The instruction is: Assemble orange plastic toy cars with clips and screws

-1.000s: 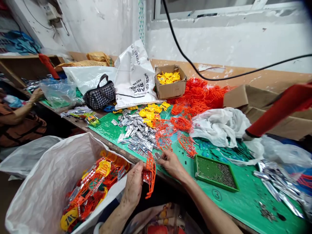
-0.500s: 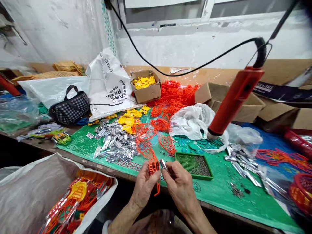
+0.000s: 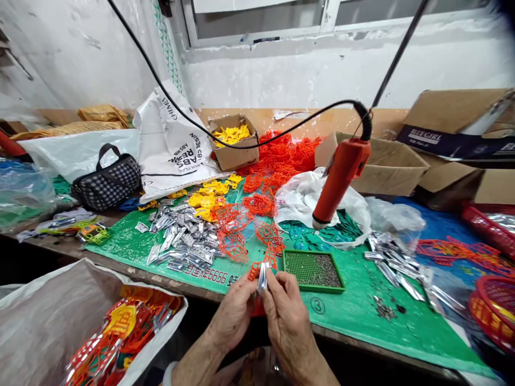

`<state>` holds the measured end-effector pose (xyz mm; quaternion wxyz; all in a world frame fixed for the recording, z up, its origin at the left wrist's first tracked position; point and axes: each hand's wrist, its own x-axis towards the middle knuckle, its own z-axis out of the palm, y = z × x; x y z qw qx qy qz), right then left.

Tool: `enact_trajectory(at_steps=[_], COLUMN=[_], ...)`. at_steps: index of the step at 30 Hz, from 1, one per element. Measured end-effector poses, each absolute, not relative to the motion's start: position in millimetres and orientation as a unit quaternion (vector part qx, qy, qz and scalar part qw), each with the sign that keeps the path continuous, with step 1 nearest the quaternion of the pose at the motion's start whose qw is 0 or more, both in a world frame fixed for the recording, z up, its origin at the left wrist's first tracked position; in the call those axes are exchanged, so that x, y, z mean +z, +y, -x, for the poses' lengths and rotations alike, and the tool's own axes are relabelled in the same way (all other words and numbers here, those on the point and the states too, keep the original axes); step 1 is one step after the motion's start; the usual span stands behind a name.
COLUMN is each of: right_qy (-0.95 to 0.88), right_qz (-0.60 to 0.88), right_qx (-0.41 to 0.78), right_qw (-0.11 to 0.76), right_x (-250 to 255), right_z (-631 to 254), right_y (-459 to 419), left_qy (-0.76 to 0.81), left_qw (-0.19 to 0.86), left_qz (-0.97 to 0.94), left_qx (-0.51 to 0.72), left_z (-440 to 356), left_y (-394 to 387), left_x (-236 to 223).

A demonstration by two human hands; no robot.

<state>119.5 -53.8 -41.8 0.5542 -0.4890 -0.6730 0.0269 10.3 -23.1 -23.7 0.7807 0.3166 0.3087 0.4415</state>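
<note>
My left hand (image 3: pixel 234 311) is closed on an orange-red plastic lattice frame (image 3: pixel 254 272), held over the front edge of the bench. My right hand (image 3: pixel 286 308) pinches a shiny silver piece (image 3: pixel 263 276) against that frame, so the two hands nearly meet. Fingers cover much of both parts. Just right of my hands lies a green tray (image 3: pixel 314 271) with many small dark bits, perhaps screws. Beyond, an orange-red electric screwdriver (image 3: pixel 340 179) hangs tilted from a rod and black cable. Left of my hands is a pile of silver pieces (image 3: pixel 185 236).
Orange lattice parts (image 3: pixel 235 220), yellow parts (image 3: pixel 205 201) and a white bag (image 3: pixel 298 198) cover the back. A small cardboard box (image 3: pixel 237 158) holds yellow parts. At lower left stands a big white sack (image 3: pixel 44 316) with assembled pieces. Silver strips (image 3: pixel 402 268) lie right.
The silver piece has moved from beside the frame onto it, and my hands have come together. The hanging screwdriver has swung left, and the whole view has shifted slightly.
</note>
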Motion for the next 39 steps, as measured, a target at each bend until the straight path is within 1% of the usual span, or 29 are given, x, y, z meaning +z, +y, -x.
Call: enact_trajectory(at_steps=[4,8,12,16,19,26,31,33,35,39], right_qy=[-0.660,-0.652,-0.657,-0.641,-0.626,-0.603,-0.595,-0.607,-0.626,-0.664], right_qz=[0.487,0.500,0.504,0.517,0.532,0.538,0.448,0.443,0.464,0.468], right_qx=[0.029,0.069,0.109,0.167,0.216,0.306,0.434,0.431,0.405,0.360], right_qw=[0.572,0.566,0.551,0.543,0.528,0.504,0.508,0.499,0.479,0.458], right_x=[-39.6,-39.4,-37.8,-37.7,-39.6,-34.3,-24.4,-21.4,-19.4,-17.1], right_z=[-125.3,-131.2,-139.3,-148.4,-153.4,-166.1,-185.3,-190.8,-194.0,-197.4], right_y=[-51.4,-47.6,-45.9,-46.5,-46.9,-47.9,-53.0,-56.0,-59.3,-66.1], left_qy=[0.281,0.294,0.346,0.419,0.422,0.388,0.374,0.359,0.337,0.271], left_qw=[0.803,0.763,0.687,0.562,0.502,0.517,0.511,0.503,0.483,0.394], left_qz=[-0.295,-0.376,-0.495,-0.610,-0.668,-0.690,-0.707,-0.723,-0.749,-0.825], left_qx=[0.436,0.437,0.405,0.370,0.351,0.327,0.314,0.309,0.306,0.302], left_z=[-10.1,-9.6,-6.3,-4.2,-5.6,-7.2,-5.3,-5.0,-4.4,-2.1], left_y=[-21.8,-19.7,-17.8,-16.8,-16.4,-12.3,-12.3,-14.0,-15.8,-17.9], left_x=[-22.1,-28.9,-35.0,-35.2,-30.4,-18.0,-17.7,-17.2,-16.1,-12.8])
